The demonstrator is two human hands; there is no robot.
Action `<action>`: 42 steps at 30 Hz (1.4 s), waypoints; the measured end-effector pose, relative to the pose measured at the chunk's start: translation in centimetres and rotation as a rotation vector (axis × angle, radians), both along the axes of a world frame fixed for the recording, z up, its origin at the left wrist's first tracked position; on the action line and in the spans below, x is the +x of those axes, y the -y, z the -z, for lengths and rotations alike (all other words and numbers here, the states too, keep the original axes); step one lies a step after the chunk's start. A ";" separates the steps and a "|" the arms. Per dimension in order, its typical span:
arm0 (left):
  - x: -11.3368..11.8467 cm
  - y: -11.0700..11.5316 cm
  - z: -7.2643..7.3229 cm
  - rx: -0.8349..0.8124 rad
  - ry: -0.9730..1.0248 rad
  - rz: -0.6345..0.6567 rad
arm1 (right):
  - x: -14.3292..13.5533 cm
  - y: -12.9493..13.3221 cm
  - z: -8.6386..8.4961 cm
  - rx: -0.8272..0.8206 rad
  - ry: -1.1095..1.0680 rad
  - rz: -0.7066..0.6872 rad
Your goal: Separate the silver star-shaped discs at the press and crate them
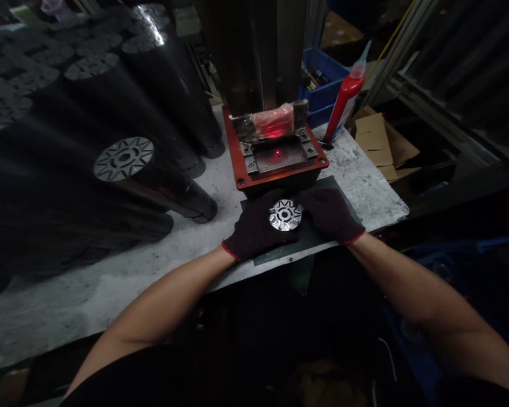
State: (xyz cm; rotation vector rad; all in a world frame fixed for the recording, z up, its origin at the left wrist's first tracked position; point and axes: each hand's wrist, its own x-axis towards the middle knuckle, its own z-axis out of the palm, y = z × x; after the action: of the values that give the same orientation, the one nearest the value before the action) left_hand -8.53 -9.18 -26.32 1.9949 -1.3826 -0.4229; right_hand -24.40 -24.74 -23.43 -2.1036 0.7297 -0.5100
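Both my hands wear dark gloves with red cuffs. A round slotted metal disc (285,215) lies between them over a dark green mat (275,255) at the table's front edge. My left hand (257,226) wraps round the disc's left side. On the right, the fingers of my right hand (328,212) are bent close to the disc's edge; whether they grip anything is too dark to tell. Just beyond the hands stands a red-framed metal fixture (286,155), with a red light spot on its plate and a pink wrapped block (274,121) at its back.
Tall stacks of slotted discs (125,158) in dark columns fill the left. Behind on the right are a red bottle (345,102) with a pointed nozzle, a blue bin (322,90) and cardboard (375,141). The worktable (195,243) has a white surface.
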 end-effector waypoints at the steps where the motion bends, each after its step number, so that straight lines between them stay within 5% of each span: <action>1: 0.0 0.0 -0.1 0.014 0.005 -0.007 | 0.0 0.0 0.4 0.022 -0.015 0.005; 10: -0.2 0.0 -0.3 0.003 -0.011 -0.007 | 0.3 0.3 0.2 0.006 -0.014 -0.018; 15: -0.1 -0.1 -0.4 -0.003 -0.041 0.004 | -0.7 -0.4 -0.2 -0.313 -0.114 -0.210; 18: 0.0 -0.2 -0.5 -0.015 -0.056 0.032 | -0.8 0.1 -2.1 -0.578 -0.096 -0.404; 22: 0.3 -0.4 -0.9 -0.031 -0.137 0.077 | 2.5 3.0 -6.4 -0.856 0.055 -0.397; 25: 0.3 -0.4 -1.1 -0.018 -0.148 0.056 | 5.5 5.2 -8.2 -0.905 0.012 -0.481; 27: 0.2 -0.3 -1.0 -0.036 -0.150 0.042 | 5.8 5.3 -7.8 -0.869 0.027 -0.489; 29: 0.1 -0.2 -0.7 -0.065 -0.152 0.052 | 4.5 4.0 -6.2 -0.777 0.115 -0.341; 33: 0.1 -0.1 -0.1 -0.009 -0.099 0.015 | 0.4 0.6 -1.6 -0.378 0.084 -0.118; 37: 0.0 -0.2 -0.3 0.029 -0.046 -0.012 | -0.6 -0.3 1.2 -0.359 -0.139 -0.157; 42: -0.2 -0.3 -0.9 0.047 -0.040 -0.017 | -0.5 0.7 1.0 -0.433 -0.123 -0.335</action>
State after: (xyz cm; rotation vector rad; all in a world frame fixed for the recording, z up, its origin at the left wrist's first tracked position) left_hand -8.75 -8.89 -25.40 2.0234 -1.3412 -0.4891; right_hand -24.94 -25.42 -24.47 -2.6162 0.3353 -0.3777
